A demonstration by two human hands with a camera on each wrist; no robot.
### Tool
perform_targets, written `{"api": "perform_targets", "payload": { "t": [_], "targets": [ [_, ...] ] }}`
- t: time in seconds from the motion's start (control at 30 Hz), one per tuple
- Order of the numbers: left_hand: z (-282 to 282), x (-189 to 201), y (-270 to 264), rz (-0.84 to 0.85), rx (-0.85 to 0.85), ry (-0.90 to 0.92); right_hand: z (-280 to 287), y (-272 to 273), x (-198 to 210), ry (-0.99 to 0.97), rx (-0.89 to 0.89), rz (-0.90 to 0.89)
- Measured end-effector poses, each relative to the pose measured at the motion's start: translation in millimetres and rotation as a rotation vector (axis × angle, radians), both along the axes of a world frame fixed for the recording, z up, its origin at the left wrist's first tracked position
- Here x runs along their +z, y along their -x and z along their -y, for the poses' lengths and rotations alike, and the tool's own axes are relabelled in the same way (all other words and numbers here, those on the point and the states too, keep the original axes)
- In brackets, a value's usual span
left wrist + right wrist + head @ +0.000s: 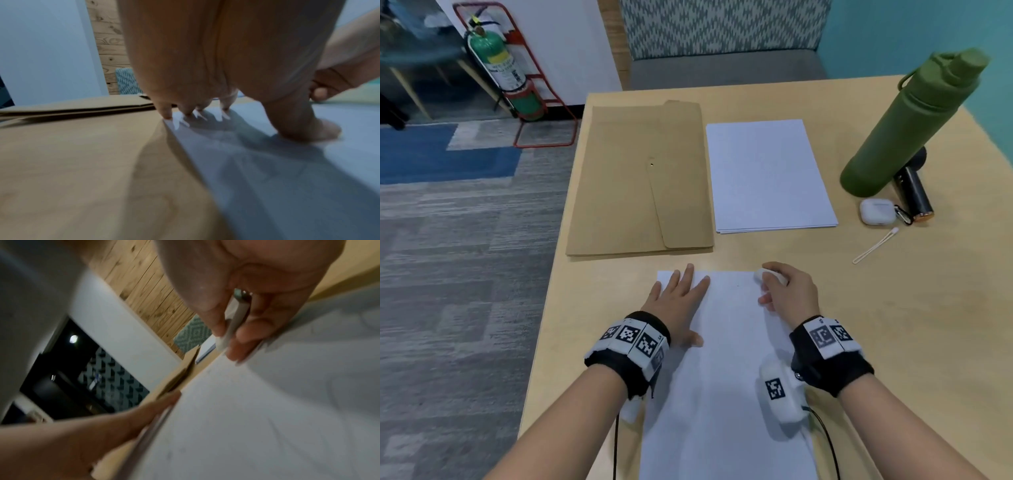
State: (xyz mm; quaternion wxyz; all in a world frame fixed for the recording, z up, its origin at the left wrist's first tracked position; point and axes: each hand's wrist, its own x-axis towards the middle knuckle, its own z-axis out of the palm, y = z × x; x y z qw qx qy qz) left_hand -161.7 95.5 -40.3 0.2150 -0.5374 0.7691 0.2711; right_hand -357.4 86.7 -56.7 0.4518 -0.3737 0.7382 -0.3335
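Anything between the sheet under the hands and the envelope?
Nothing visible: only bare table between sheet and envelope. The left hand lies flat on the sheet; the right hand holds a white object at its far right corner.

Black wristbands, white coded tags (cables seemingly black).

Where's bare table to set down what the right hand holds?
Widest: table right of the near sheet, nearer than the white loop. Smaller strip left of the sheet, nearer than the envelope. Crowded around the green bottle, black cylinder and earbud case.
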Motion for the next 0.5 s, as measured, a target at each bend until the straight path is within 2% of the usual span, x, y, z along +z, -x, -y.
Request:
{"api": "perform_targets", "payload": {
  "t": [0.1,0.23,0.37,0.4,0.5],
  "targets": [
    [2,7,8,-0.015,0.013,0.01,-11,-1,-3,0.005,-0.02,0.031],
    [7,5,40,-0.116,0.037,-0.01,-12,-5,-5,0.008,0.038,-0.073],
    [-1,-13,52,-0.077,0.028,-0.011,-8,-4,0,-0.002,0.078,-0.123],
    [-2,-15,52,-0.071,0.024,0.001,-10,-5,1,-0.003,0.127,-0.157],
    [-2,-15,51,-0.071,0.016,0.004,-24,-10,4,-0.041,0.427,-0.246]
  ]
}}
